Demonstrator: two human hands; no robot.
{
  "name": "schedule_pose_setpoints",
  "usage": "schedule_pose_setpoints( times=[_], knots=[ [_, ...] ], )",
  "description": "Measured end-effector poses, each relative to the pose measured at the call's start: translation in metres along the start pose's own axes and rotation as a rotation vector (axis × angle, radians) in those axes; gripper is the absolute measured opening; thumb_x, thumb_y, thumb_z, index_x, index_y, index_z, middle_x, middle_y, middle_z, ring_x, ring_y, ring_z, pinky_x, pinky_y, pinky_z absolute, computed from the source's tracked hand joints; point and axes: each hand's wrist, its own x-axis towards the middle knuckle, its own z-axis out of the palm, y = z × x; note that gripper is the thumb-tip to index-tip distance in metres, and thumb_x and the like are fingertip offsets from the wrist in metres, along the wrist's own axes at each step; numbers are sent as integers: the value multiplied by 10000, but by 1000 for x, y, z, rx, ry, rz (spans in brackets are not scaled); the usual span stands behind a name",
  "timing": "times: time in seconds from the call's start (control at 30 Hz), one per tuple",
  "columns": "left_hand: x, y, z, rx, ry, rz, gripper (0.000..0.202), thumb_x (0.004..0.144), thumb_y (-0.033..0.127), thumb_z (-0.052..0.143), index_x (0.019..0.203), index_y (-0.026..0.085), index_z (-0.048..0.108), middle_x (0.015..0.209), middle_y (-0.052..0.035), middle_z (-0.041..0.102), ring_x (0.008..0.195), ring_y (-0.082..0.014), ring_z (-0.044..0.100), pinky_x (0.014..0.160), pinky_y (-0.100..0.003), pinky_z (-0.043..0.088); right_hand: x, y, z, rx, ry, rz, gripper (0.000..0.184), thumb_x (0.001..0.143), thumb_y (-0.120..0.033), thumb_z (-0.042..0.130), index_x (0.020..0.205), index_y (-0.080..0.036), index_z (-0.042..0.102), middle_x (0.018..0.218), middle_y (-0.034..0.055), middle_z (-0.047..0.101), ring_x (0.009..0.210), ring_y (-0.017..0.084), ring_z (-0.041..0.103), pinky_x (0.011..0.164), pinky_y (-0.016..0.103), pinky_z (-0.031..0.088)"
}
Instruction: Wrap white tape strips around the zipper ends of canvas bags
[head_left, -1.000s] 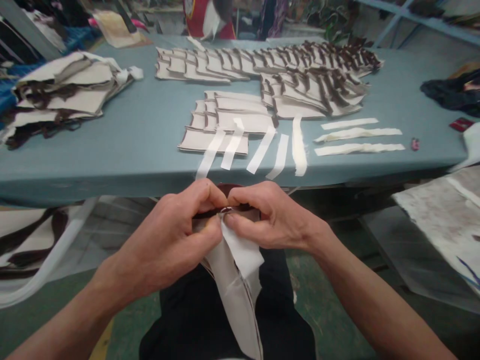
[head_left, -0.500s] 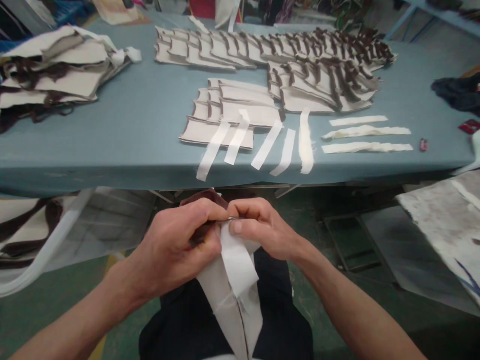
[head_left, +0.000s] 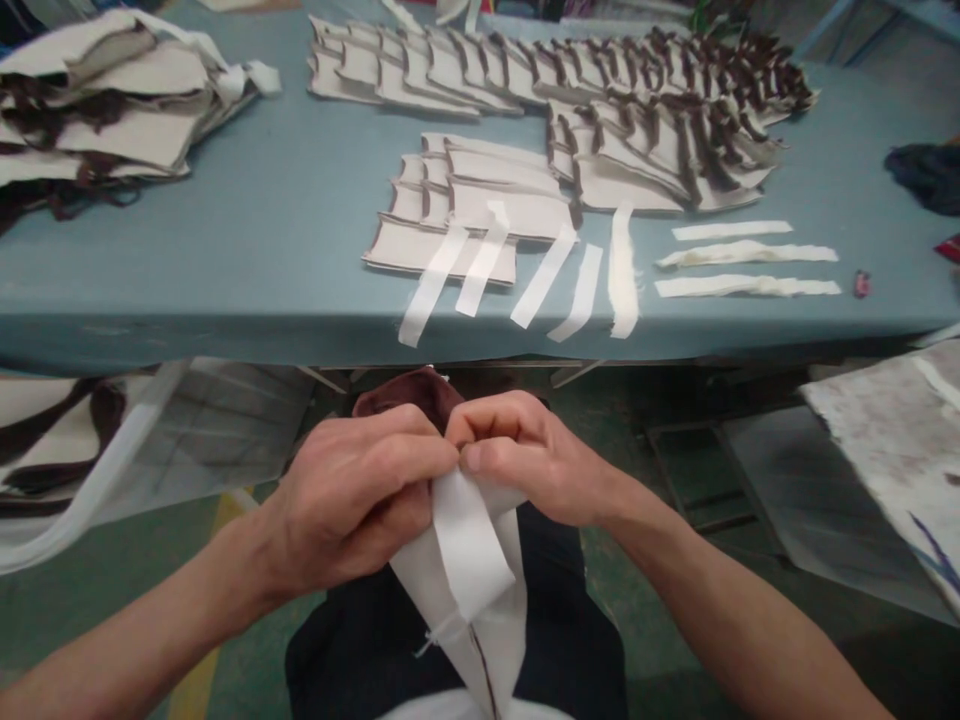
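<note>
Above my lap, my left hand (head_left: 367, 490) and my right hand (head_left: 525, 455) meet fingertip to fingertip, both pinching the upper end of an off-white fabric piece (head_left: 495, 640) with a dark seam line. A white fabric strip (head_left: 472, 560) hangs down from the pinch over that piece, its lower end loose, with frayed threads beside it. Dark brown cloth (head_left: 409, 395) shows beyond my fingers. What exactly lies between the fingertips is hidden.
On the blue-green table (head_left: 285, 270) lie overlapping rows of cream-and-brown fabric pieces (head_left: 480, 215), several white strips (head_left: 544, 275), and a bulky fabric pile (head_left: 135, 110). A white-rimmed container (head_left: 142, 450) stands below left; a stained sheet (head_left: 892, 430) is at right.
My left fingers have closed in toward the right fingertips, covering the small gap and the thin edge seen there before. The table appears slightly higher in view.
</note>
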Motion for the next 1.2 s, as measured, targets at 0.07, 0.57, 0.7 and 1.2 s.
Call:
schedule_pose_setpoints(
  times=[0.07,0.57,0.7,1.2],
  knots=[
    [2,3,-1,-8,82,-8,261,835,111,590,1002,299,660,829,-13,778,694,-180,734,630,-268,574,-3,-5,0,-127,50,-60,114,733,-229,529,624,-201,522,590,-54,396,531,85,321,464,214,251],
    [15,5,-23,-1,-340,-186,292,1069,312,462,853,254,649,767,35,675,661,-138,622,613,-249,438,-12,6,-1,-1148,303,-545,183,787,-116,536,706,-182,687,611,8,663,553,139,500,562,297,379],
    [27,4,-23,-76,-349,-169,299,1000,244,524,707,233,582,622,46,582,548,-123,533,513,-262,367,-18,-1,4,-1284,308,-571,275,896,-107,514,702,-185,694,645,29,711,566,159,524,586,333,410],
    [11,0,5,-206,72,-26,243,910,105,657,705,202,569,593,84,527,486,-61,475,489,-196,366,-17,18,-10,-619,200,-514,162,1021,-172,582,987,-136,737,881,40,797,737,116,695,669,222,517]
  ],
)
